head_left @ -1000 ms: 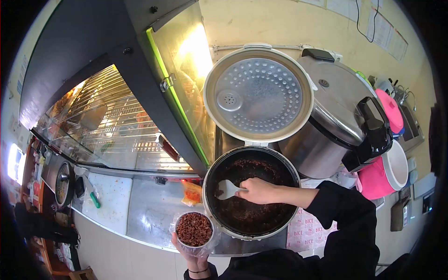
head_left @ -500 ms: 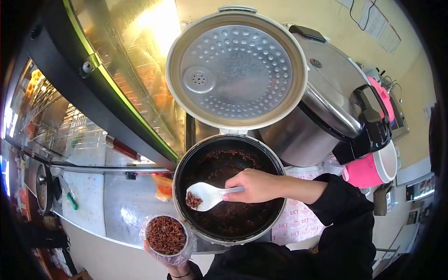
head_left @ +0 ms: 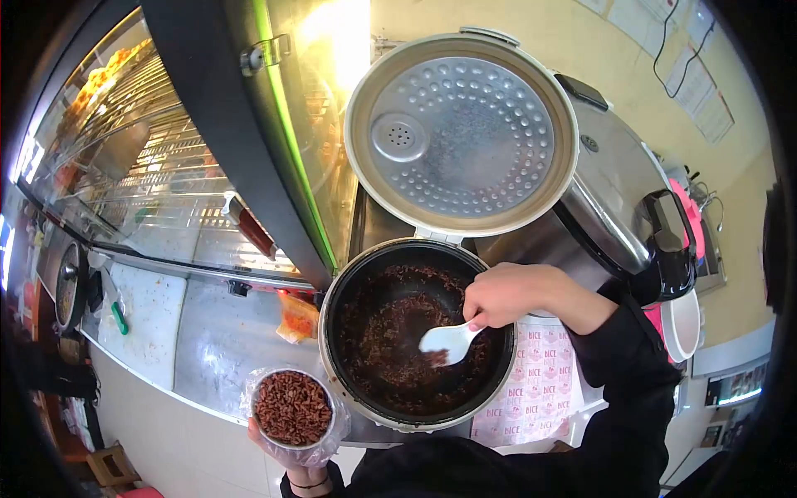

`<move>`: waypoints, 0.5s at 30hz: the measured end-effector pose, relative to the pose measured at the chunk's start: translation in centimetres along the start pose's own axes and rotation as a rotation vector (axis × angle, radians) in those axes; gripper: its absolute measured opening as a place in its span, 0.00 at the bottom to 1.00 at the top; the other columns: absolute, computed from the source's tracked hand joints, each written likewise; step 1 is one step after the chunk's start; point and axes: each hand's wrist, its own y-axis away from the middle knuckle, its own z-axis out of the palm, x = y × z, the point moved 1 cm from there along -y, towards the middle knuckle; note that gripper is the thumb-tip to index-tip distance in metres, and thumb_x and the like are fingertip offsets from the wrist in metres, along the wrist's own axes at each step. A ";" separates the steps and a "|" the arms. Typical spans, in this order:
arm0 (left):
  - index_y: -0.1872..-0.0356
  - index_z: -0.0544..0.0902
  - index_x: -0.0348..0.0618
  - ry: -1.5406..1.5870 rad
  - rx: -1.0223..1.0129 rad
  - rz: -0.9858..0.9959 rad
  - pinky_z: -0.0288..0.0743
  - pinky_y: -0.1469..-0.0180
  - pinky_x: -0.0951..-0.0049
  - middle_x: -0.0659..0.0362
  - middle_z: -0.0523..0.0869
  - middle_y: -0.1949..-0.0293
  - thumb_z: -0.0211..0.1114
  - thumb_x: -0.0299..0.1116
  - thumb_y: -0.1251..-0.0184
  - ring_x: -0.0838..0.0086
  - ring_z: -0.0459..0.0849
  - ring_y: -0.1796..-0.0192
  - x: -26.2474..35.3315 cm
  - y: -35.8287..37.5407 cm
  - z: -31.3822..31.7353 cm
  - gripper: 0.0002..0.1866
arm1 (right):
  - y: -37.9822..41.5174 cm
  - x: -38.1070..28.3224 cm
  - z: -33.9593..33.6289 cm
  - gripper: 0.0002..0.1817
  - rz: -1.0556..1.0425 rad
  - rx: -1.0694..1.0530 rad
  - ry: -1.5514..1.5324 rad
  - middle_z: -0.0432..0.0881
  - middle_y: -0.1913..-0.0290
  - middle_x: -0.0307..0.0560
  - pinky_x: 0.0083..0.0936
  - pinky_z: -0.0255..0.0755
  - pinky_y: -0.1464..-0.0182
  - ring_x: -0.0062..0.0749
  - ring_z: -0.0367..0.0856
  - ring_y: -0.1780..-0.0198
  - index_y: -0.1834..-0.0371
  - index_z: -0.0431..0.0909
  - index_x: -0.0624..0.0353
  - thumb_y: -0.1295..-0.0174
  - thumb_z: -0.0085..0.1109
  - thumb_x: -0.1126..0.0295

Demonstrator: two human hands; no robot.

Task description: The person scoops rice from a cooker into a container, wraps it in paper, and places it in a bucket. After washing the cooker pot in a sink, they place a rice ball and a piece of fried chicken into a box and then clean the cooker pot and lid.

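My right hand (head_left: 501, 296) is closed round the handle of a white rice paddle (head_left: 447, 339), with a few dark red rice grains on its blade. The blade is over the inside of an open rice cooker pot (head_left: 336, 378), whose dark bottom and walls carry a thin scatter of cooked rice. To the left of the cooker, my left hand (head_left: 264, 441) holds a round bowl (head_left: 312, 446) from below and the side. The bowl is full of dark red rice (head_left: 292, 407), and clear plastic wraps its outside. Some of the left fingers are hidden under it.
The cooker's lid (head_left: 465, 137) stands open behind the pot. A second, closed cooker (head_left: 610, 199) sits at the back right. Patterned paper (head_left: 531, 386) lies right of the pot. At left are a lit glass display case (head_left: 241, 124), a white board (head_left: 145, 319) and a food packet (head_left: 297, 318).
The paddle has moved right and slightly down across the pot, with its blade now turned more downward. The view has shifted; my left hand still holds the bowl.
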 end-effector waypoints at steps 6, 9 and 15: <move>0.47 0.67 0.44 0.013 0.005 -0.054 0.71 0.52 0.59 0.52 0.73 0.52 0.45 0.60 0.47 0.60 0.75 0.53 -1.0 1.6 -0.3 0.33 | -4.2 -3.6 2.0 0.10 0.270 -0.220 0.540 0.81 0.66 0.44 0.29 0.74 0.71 0.33 0.80 0.65 0.68 0.81 0.55 0.57 0.56 0.70; 0.47 0.66 0.43 -0.043 -0.025 -0.067 0.71 0.52 0.58 0.51 0.73 0.52 0.46 0.62 0.49 0.59 0.74 0.53 -1.4 2.2 -0.5 0.36 | -3.9 -2.4 2.1 0.09 0.141 -0.097 0.363 0.81 0.70 0.46 0.31 0.74 0.72 0.37 0.80 0.67 0.73 0.81 0.56 0.59 0.54 0.70; 0.45 0.64 0.42 -0.088 -0.046 -0.122 0.71 0.52 0.58 0.49 0.71 0.50 0.47 0.64 0.51 0.58 0.74 0.53 -1.2 2.5 0.2 0.39 | -2.2 -2.8 4.0 0.06 -0.078 0.032 0.263 0.78 0.78 0.50 0.33 0.72 0.73 0.41 0.79 0.72 0.81 0.77 0.58 0.65 0.54 0.71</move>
